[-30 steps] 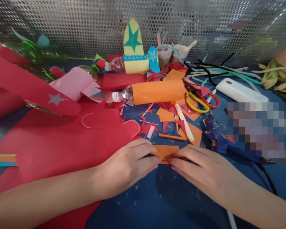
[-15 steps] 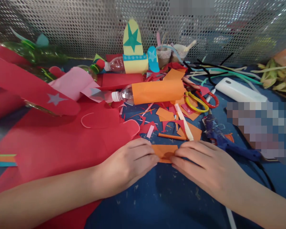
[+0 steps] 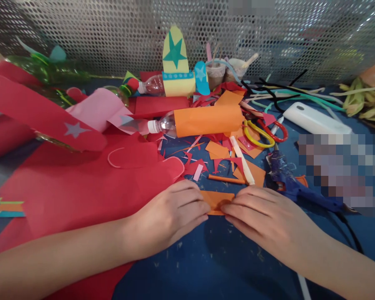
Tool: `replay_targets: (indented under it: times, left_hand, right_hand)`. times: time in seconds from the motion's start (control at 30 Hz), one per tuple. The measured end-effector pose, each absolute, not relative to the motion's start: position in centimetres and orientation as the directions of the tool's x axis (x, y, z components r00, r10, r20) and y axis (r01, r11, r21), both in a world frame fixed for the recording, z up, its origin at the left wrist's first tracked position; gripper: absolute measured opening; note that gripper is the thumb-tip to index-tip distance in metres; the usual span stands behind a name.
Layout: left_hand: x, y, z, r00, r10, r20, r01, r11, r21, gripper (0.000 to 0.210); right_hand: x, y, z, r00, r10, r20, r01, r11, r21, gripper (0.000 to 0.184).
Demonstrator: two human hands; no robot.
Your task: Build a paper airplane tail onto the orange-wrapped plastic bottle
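My left hand [image 3: 176, 214] and right hand [image 3: 270, 218] met at a small orange paper piece [image 3: 220, 199], which lay between them at the near middle of the scene, over the blue surface [image 3: 181, 275]. I had the left grip closed on the paper's left end, fingers curled together. The right grip was closed on its right end, with the fingertips over the near edge. The undersides of the fingers were hidden from me. A bare stretch of orange showed between the two sets of fingertips.

My left forearm crossed large red sheets [image 3: 81, 187] that covered the left side. Just beyond the orange piece I saw a thin orange roll [image 3: 226, 179], and a pale flat stick [image 3: 243, 162] slanted down toward my right knuckles. Red, pink and orange scraps were scattered farther on. Behind them a clear bottle [image 3: 206, 121] lay on its side, its body wrapped in orange paper and its white cap toward the left.

To the right, yellow and red looped handles [image 3: 258, 139] overlapped the scraps, and a blue glue gun [image 3: 295, 191] lay beyond my right wrist. A white oblong device [image 3: 317, 118] rested farther off on that side. At the far middle, a yellow paper model [image 3: 179, 85] with a green star stood before the perforated metal panel [image 3: 128, 33].
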State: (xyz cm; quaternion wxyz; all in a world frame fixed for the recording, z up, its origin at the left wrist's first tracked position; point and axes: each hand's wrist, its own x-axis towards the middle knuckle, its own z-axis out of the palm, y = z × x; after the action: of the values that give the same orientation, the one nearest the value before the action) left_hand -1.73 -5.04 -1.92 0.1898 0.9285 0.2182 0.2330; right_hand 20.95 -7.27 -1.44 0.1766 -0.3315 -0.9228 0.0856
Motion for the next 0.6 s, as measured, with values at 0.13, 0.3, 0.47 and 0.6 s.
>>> replay_targets:
  times: [0.13,0.3,0.47,0.6]
  left_hand:
    - [-1.78,-5.05,-2.08,0.795,0.506,0.333,0.314,-0.814,0.488,0.012]
    - [-1.73,-5.09,-2.03,0.801,0.528,0.283,0.328,-0.782,0.530,0.012]
    - [-1.68,-5.11,-1.83,0.772,0.586,0.244,0.355,-0.717,0.599,0.013]
    - [-1.70,-5.14,-1.84,0.759,0.605,0.239,0.364,-0.699,0.616,0.012]
  right_hand:
    - [20.71,-7.33,-1.31,-0.684,0.695,0.221,0.588,0.704,-0.398,0.013]
    - [20.32,-7.48,-1.15,-0.591,0.793,0.145,0.586,0.546,-0.598,0.012]
    - [20.20,-7.91,-1.10,-0.519,0.851,0.084,0.609,0.437,-0.662,0.015]
    - [20.39,-8.04,-1.06,-0.530,0.846,0.061,0.604,0.428,-0.672,0.015]
